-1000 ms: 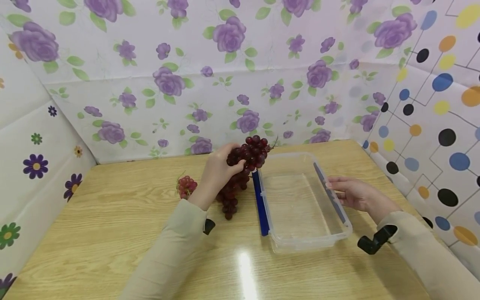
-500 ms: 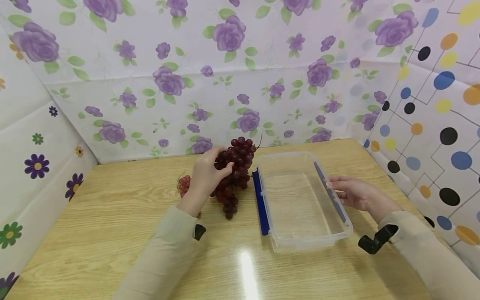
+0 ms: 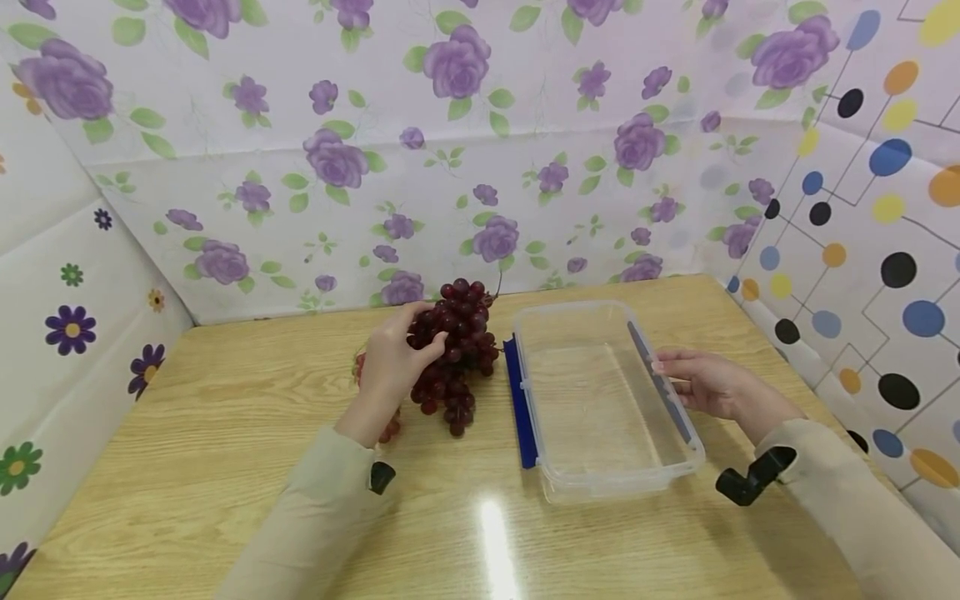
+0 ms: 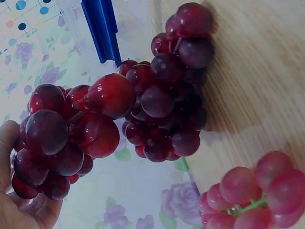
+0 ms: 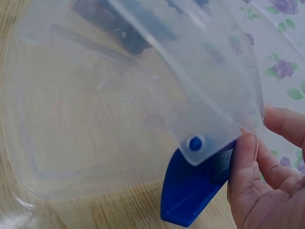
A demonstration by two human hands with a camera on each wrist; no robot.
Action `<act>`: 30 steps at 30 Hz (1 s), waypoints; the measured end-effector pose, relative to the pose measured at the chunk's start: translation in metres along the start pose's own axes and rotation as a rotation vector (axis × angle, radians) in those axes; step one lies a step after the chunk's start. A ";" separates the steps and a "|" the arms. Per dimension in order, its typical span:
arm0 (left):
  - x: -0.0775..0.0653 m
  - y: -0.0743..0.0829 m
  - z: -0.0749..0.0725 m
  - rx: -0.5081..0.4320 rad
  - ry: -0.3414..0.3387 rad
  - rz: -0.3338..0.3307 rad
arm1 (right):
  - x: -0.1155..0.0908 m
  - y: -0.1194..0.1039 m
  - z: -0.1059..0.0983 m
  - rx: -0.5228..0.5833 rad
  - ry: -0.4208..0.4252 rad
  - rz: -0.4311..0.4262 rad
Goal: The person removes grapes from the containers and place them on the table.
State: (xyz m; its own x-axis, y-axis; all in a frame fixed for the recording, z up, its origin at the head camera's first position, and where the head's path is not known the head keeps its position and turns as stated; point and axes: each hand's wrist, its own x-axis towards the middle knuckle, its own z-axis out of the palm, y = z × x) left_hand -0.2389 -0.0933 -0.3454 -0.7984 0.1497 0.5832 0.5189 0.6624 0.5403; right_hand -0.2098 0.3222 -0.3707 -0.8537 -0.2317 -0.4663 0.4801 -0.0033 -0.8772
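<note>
My left hand (image 3: 396, 360) grips a big bunch of dark red grapes (image 3: 453, 354) by its upper part, and the bunch's lower end touches the wooden table (image 3: 225, 433). The left wrist view shows this bunch (image 4: 143, 109) close up, with my palm (image 4: 19, 210) at the lower left. A smaller, lighter red bunch (image 3: 388, 429) (image 4: 248, 191) lies on the table, mostly hidden behind that hand. Just right of the grapes stands a clear plastic container (image 3: 600, 400) (image 5: 95, 119) with nothing in it. My right hand (image 3: 705, 385) (image 5: 267, 176) holds its right side, pinching the blue latch (image 5: 190, 191).
A second blue latch (image 3: 519, 400) runs along the container's left side, next to the grapes. Flower-patterned sheets wall the table at the back and left, and a dotted sheet (image 3: 862, 250) on the right. Bare wood lies in front of the hands.
My left hand has carried the dark bunch left and down from the container's far left corner, and its lower end now touches the table. My right hand and the container stayed put.
</note>
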 end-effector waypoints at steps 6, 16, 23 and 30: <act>-0.006 -0.011 -0.005 -0.053 0.024 -0.022 | -0.001 -0.001 0.001 -0.002 -0.008 -0.004; -0.016 -0.025 -0.020 -0.036 0.098 0.011 | -0.001 -0.001 0.000 -0.012 -0.008 -0.005; -0.021 -0.032 -0.033 -0.034 0.134 -0.004 | 0.000 -0.001 0.001 -0.014 -0.014 0.000; -0.025 -0.037 -0.048 -0.027 0.150 -0.074 | -0.001 -0.001 0.000 -0.002 -0.014 0.000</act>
State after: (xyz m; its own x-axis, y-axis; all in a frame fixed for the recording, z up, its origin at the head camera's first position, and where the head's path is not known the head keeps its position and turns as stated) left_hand -0.2236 -0.1563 -0.3506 -0.7812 -0.0112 0.6242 0.4702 0.6472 0.6000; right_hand -0.2095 0.3219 -0.3698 -0.8509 -0.2454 -0.4644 0.4794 -0.0015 -0.8776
